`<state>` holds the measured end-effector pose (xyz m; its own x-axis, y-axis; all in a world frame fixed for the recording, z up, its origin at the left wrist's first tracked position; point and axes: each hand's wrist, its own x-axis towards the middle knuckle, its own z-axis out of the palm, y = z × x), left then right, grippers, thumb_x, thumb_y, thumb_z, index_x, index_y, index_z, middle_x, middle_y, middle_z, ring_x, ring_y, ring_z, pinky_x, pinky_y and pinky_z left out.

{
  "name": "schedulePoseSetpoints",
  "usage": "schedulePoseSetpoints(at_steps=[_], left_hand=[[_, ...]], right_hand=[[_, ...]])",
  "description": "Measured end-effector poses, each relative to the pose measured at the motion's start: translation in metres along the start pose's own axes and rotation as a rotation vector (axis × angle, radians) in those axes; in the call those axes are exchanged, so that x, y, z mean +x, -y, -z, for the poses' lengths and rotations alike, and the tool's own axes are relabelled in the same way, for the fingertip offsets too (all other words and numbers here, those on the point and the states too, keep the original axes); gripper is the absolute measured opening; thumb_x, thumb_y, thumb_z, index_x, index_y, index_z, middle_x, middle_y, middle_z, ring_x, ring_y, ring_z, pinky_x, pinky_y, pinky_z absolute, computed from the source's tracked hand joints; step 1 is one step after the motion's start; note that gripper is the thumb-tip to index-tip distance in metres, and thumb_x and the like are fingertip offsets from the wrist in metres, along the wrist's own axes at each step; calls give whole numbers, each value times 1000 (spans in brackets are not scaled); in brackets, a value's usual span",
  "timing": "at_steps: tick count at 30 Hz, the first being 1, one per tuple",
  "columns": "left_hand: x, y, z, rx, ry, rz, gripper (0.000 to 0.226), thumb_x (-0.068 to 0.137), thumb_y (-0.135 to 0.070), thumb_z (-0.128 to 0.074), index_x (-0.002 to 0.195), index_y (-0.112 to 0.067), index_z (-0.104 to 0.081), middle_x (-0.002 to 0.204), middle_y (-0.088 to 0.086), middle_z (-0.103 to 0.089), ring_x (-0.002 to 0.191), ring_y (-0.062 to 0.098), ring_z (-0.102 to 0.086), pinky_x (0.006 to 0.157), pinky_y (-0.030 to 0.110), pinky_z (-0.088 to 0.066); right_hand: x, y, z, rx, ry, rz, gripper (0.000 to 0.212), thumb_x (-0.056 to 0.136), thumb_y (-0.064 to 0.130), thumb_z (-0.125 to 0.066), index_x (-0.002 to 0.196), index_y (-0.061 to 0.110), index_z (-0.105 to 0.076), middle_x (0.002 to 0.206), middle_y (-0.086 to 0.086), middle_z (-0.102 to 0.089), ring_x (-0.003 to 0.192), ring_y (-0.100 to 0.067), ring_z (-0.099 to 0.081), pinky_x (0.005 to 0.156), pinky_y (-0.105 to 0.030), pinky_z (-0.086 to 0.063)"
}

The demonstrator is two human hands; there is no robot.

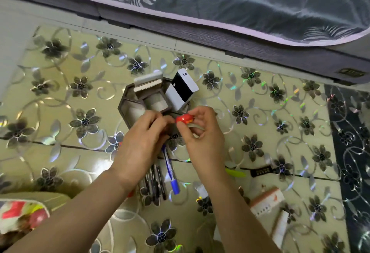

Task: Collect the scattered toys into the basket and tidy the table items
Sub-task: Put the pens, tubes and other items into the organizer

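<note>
The small round red plastic piece (185, 119) is pinched in my right hand's (202, 132) curled fingertips, my left hand (144, 134) pinching its near edge. Just beyond my fingers stands a grey hexagonal organiser tray (124, 100) — below them lies a blue marker pen (171, 172)

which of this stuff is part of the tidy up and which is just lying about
Job: red-topped item, held by left hand and right hand; pens; blue marker; organiser; toy basket; orange-white box.
Just there: bed; floral table cover.
</note>
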<state>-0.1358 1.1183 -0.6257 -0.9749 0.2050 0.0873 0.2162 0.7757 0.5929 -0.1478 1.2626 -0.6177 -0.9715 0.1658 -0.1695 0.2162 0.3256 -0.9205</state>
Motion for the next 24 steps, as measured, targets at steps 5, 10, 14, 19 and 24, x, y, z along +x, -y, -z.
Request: schedulePoseSetpoints(at_steps=[5,10,14,19,24], left_hand=[[-3,8,1,-19,-9,45,36,85,-4,-64,118,-15,-57,108,1,-54,94,17,-55,80,17,-40],[-1,10,-6,71,45,27,39,86,-6,-62,123,-15,-58,111,4,-57,97,22,-54,83,16,-33],[-1,-4,-17,99,36,-34,35,87,-5,-61,122,-12,-60,113,7,-57,101,24,-51,87,17,-31],[-2,-36,-51,38,175,-151,30,85,-18,-56,115,-18,-62,111,2,-56,101,20,-51,88,20,-35],[3,-71,-115,42,423,-250,18,81,-23,-60,99,-23,-65,96,-1,-60,89,21,-55,77,28,-43]], right_hand=[[7,-8,-14,-144,23,26,24,80,20,-69,94,27,-52,85,10,-64,82,-5,-61,76,-36,-54],[8,-22,-24,-259,27,110,22,78,17,-67,95,24,-55,92,4,-63,87,-22,-61,76,-43,-52],[-4,-28,-5,-241,-4,141,25,80,6,-62,99,21,-58,100,5,-63,89,-21,-62,79,-42,-52],[-23,-64,68,-394,-66,90,35,81,-3,-53,104,23,-61,106,9,-60,92,-17,-60,80,-33,-51],[-26,-116,148,-652,-61,23,47,72,-14,-52,104,17,-65,109,-2,-63,98,-18,-57,85,-23,-46]])
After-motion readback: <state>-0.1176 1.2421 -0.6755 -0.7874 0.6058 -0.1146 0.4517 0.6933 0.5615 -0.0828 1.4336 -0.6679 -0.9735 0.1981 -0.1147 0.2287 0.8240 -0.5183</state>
